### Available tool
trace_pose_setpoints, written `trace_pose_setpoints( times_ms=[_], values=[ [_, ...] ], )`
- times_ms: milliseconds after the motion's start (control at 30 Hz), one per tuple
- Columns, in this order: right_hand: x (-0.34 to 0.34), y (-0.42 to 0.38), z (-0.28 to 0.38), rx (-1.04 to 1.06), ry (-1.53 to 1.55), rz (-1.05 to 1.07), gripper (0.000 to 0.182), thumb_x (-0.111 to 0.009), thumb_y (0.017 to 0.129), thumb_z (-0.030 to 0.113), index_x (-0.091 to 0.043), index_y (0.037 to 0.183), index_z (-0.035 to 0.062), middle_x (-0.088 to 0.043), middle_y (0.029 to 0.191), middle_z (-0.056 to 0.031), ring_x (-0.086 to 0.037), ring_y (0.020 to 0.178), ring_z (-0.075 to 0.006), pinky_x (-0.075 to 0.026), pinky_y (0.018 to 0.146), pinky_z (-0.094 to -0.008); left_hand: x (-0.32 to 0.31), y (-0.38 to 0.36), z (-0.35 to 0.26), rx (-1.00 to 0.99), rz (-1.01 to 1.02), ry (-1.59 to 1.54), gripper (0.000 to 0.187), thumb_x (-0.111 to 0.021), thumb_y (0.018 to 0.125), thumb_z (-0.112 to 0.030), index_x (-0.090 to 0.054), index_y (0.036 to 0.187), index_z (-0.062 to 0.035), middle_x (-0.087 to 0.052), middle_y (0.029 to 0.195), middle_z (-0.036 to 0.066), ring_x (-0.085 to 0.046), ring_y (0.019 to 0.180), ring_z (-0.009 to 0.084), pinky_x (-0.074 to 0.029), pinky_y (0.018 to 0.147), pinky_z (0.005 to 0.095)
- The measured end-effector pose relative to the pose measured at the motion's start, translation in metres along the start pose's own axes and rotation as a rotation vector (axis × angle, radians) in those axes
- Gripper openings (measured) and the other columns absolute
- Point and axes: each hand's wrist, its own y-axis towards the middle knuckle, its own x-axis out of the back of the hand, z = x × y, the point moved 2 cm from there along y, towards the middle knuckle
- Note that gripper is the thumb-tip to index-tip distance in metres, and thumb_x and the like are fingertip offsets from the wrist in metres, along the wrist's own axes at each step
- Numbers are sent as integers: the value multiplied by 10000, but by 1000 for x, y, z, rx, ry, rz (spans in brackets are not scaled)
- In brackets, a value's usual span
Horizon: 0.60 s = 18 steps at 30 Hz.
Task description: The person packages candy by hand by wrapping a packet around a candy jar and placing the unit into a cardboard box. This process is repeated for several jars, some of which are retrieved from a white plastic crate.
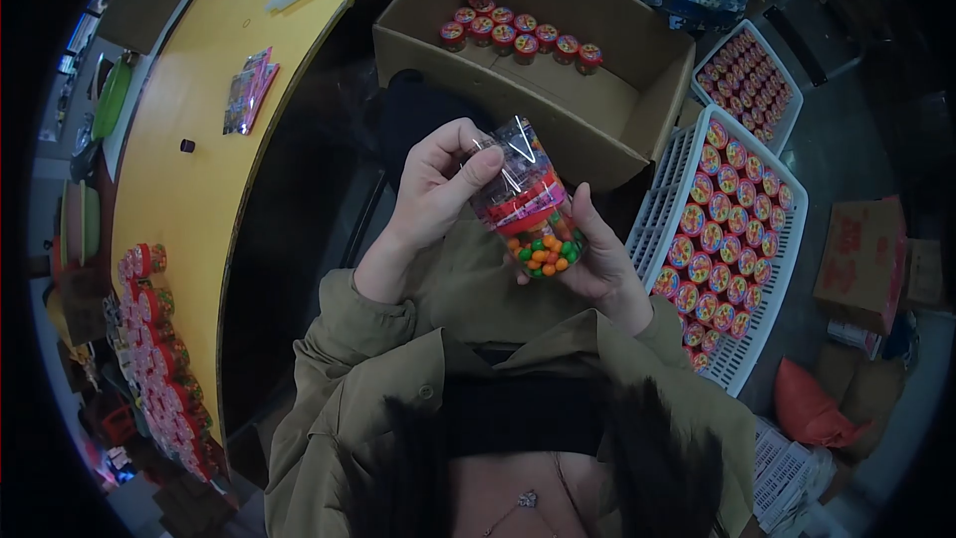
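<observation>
Head view: hands (528, 209) hold glossy, rounded jar (543, 244).

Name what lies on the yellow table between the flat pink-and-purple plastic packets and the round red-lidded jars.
One small black object on otherwise bare tabletop, between packets and jars, in the head view.

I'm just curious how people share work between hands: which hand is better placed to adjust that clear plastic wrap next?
Probably the left hand: its thumb and fingers pinch the upper part of the clear, printed plastic wrap, while the right hand supports the jar of orange and green candies.
</observation>
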Motion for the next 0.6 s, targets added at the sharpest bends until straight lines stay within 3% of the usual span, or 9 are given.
trace_pose_setpoints(
  times_ms=[200,267,333,400,433,500,533,567,600],
  values=[
    [-3,0,-2,16,-31,-61,712,-373,853,604,-331,1301,52,-523,1148,-203,-598,934,-331,-539,680,-404,2,-5,4,-16,-57,9,209,-602,872,-171,-477,739,-69,-517,734,-30,-433,680,3,-357,596,158],
    [-8,0,0,-58,158,8,616,-398,887,534,-389,1251,38,-554,1094,-176,-614,906,-263,-555,651,-402,0,-8,-5,-37,-31,70,201,-605,870,-167,-488,743,-65,-528,748,-24,-448,697,2,-362,600,159],
    [-2,4,-2,-107,201,79,630,-398,878,552,-395,1249,42,-558,1089,-174,-616,895,-267,-554,643,-396,2,-9,-10,-55,-3,131,192,-608,868,-163,-498,747,-61,-540,763,-17,-462,714,2,-367,604,160],
    [-2,4,-4,-160,243,151,645,-397,870,571,-402,1247,46,-561,1083,-173,-618,884,-271,-553,634,-390,7,-10,-6,141,-25,56,201,-682,808,-188,-557,829,-32,-567,798,-4,-505,806,38,-399,677,187],
    [-1,3,-3,-111,154,79,660,-391,864,585,-397,1253,52,-563,1081,-171,-619,878,-282,-553,631,-390,10,-8,-5,138,-27,58,201,-682,808,-188,-557,829,-32,-567,798,-4,-505,806,38,-399,677,187],
    [0,3,-1,-59,64,10,674,-385,857,600,-392,1258,58,-564,1079,-170,-619,872,-294,-554,628,-391,9,-3,-8,-275,163,444,369,-760,717,-217,-592,977,-15,-594,888,27,-522,914,100,-411,799,233],
    [0,3,-1,-35,127,28,696,-377,847,619,-382,1267,63,-563,1083,-170,-619,869,-304,-554,621,-394,2,-7,-3,-279,26,343,652,-817,618,-232,-529,1156,-3,-554,1088,89,-503,1050,170,-389,918,291],
    [0,2,-1,-9,191,46,718,-369,838,637,-372,1276,68,-562,1086,-171,-619,866,-315,-554,614,-397,-5,-10,1,-277,29,341,652,-817,618,-232,-529,1156,-3,-554,1088,89,-503,1050,170,-389,918,291],
    [0,2,0,-6,190,46,718,-369,838,637,-372,1276,68,-562,1086,-171,-619,866,-315,-554,614,-397,-9,-12,9,-60,-31,27,711,-810,615,-216,-480,1207,1,-486,1184,112,-486,1093,189,-391,936,310]
  ],
)
